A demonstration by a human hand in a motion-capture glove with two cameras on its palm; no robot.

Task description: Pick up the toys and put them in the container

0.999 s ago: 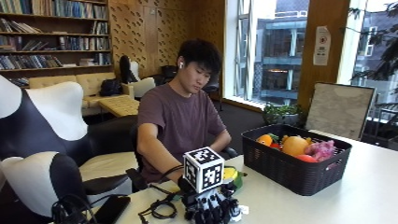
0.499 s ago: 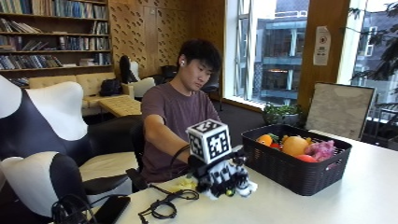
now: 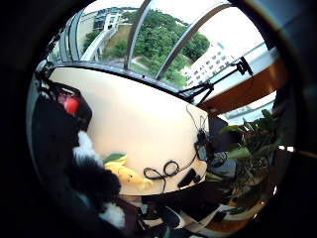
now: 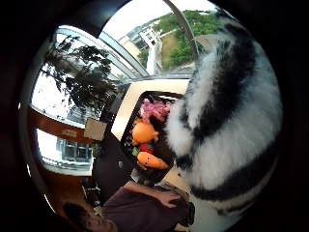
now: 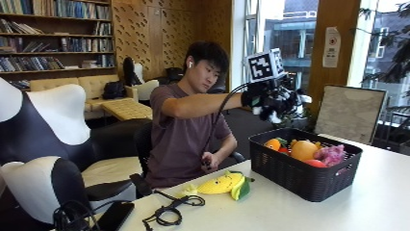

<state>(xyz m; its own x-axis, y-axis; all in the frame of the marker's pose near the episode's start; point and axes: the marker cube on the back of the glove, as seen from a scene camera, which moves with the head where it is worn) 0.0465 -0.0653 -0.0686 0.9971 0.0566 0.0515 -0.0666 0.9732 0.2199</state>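
Nearest on the table (image 5: pixel 384 192), a yellow corn toy (image 5: pixel 221 184) lies just beside the black basket (image 5: pixel 301 175), which already contains an orange toy (image 5: pixel 305 149) and a pink one (image 5: pixel 332 155). Higher up, beyond the basket's near wall, the gloved right hand (image 5: pixel 269 98) clutches a black-and-white plush toy (image 4: pixel 227 121). Judging by this, transport is underway; next it needs lowering over the basket and releasing.
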